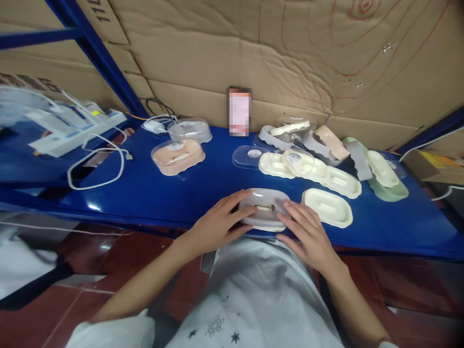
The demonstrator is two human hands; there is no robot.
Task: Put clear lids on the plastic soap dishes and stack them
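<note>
A grey oval plastic box [277, 197] with a slot in its top and a cream base sits at the table's front edge. My left hand [226, 217] holds its left side, one finger reaching over the top near the slot. From the right, my right hand [306, 229] presses its fingertips on the box's other side. Just beyond that hand lies a cream tray [328, 208] with an oval hollow. Behind it are overlapping cream trays [342, 182] and a clear lid [244, 157] with a round label.
A peach box [179, 159] and a clear-lidded grey one [192, 130] stand on the left of the blue table [145, 203]. A phone with a blurred screen [239, 112] leans on the cardboard. Grey, peach and green shells [393, 191] crowd the right. A power strip [78, 135] and white cables lie far left.
</note>
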